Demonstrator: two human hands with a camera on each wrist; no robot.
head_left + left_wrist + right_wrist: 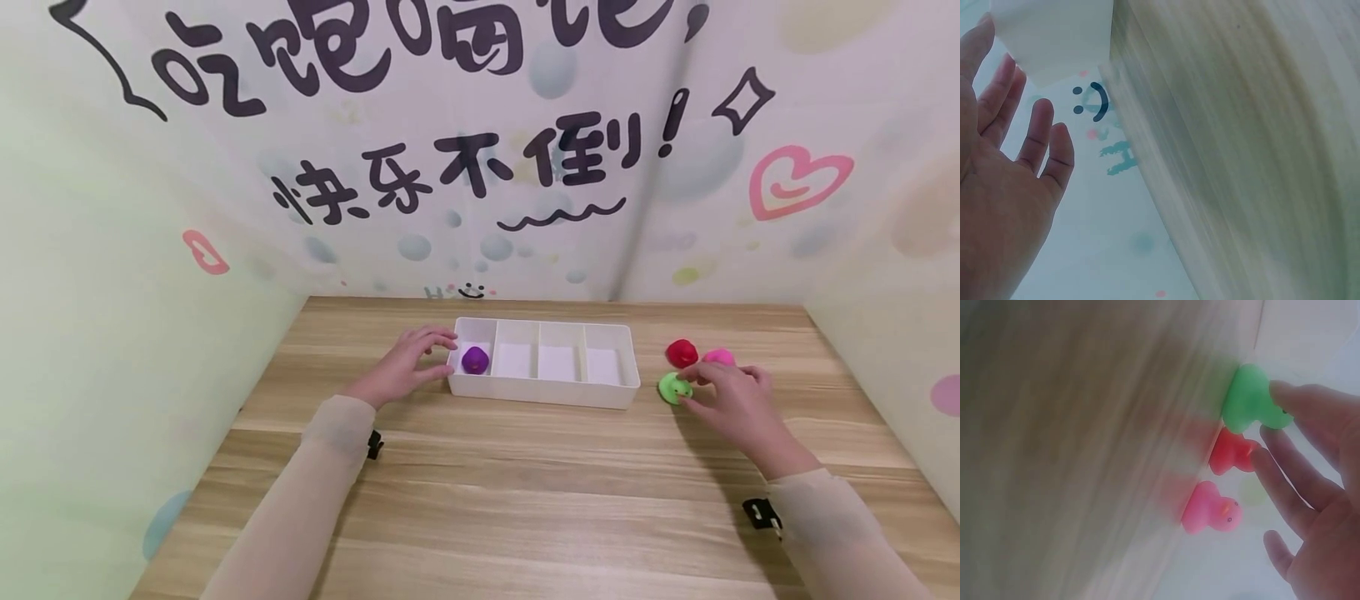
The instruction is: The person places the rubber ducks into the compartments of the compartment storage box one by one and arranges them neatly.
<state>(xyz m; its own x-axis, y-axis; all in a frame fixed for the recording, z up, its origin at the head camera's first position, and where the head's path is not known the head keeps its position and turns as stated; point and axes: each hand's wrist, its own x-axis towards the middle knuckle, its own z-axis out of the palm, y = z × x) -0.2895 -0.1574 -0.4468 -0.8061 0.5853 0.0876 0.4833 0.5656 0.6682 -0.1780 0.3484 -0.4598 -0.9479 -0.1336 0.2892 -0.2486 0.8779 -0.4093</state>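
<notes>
Green duck [669, 390] | faces right hand [738, 408] | tray [543, 393] long axis left-right

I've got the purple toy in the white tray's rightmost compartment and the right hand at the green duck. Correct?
Not quite: the purple toy is in the leftmost compartment of the white tray, at the end by the left hand, as the head view shows. The right hand is indeed at the green duck.

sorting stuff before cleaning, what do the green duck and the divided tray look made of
Green duck: probably soft rubber or vinyl, fairly matte, judging by its smooth, rounded body. Divided tray: likely rigid plastic, smooth and white, given its thin, straight walls.
</notes>
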